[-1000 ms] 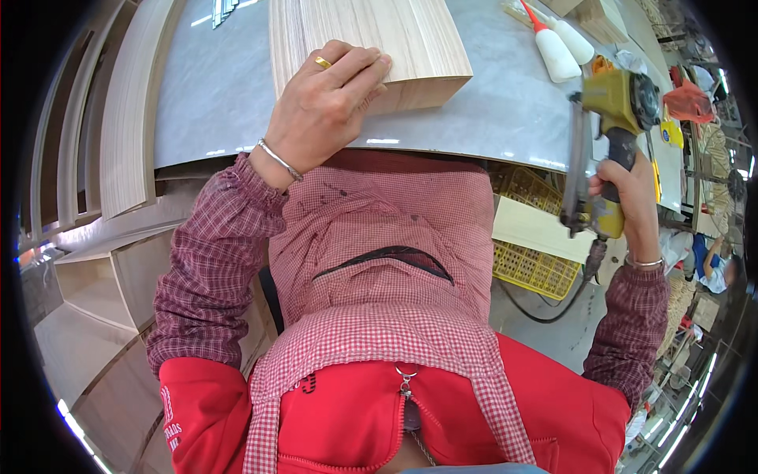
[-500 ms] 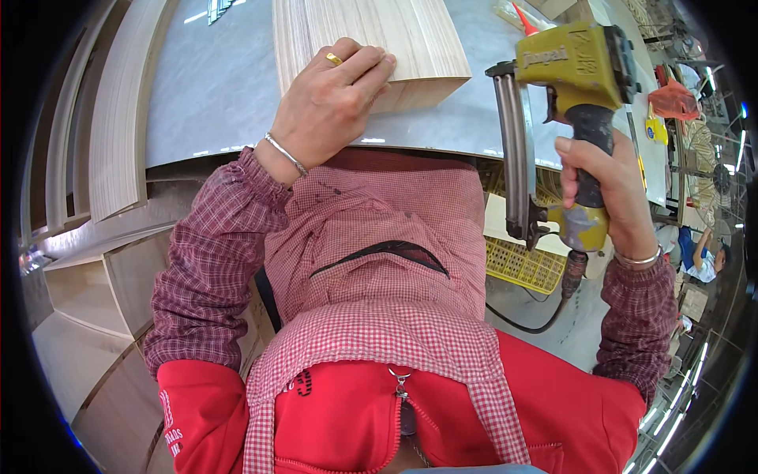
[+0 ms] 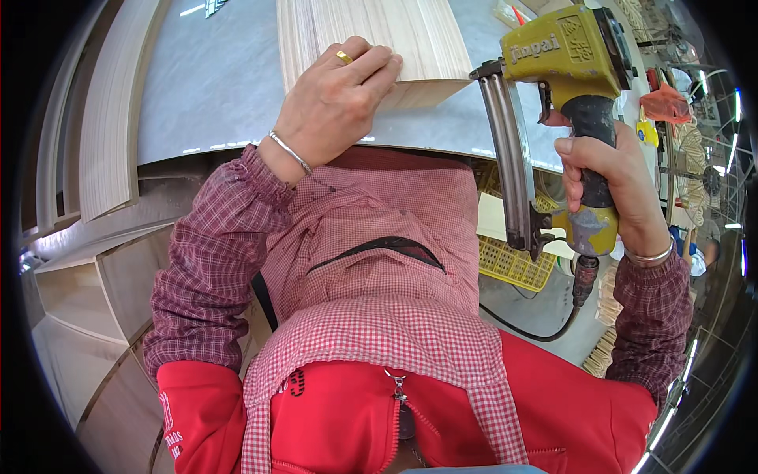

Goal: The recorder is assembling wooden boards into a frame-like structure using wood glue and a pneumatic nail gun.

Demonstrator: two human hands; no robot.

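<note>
My left hand [image 3: 339, 99] is closed over the near edge of a pale wood-grain box-like panel piece [image 3: 371, 35], its fingertips curled on the edge and partly hidden. The piece lies on the grey-blue worktable [image 3: 213, 95], with a thin near side showing below its top. In my right hand [image 3: 612, 170], wrapped round the black grip, is a yellow-green pneumatic nail gun [image 3: 564, 51]. Its metal nose points left, just beside the piece's near right corner, and its long magazine hangs downward. A dark air hose [image 3: 545, 336] runs from the base of the grip.
Long wood-grain boards [image 3: 118, 110] stand at the left of the table. Below them is an open wooden cabinet frame [image 3: 75, 292]. A yellow plastic crate [image 3: 517, 265] sits under the table on the right. A red bag [image 3: 665, 104] lies farther right.
The nail gun has moved a little left and tilted, bringing its nose closer to the piece's corner. My left hand keeps its hold, with only a slight shift.
</note>
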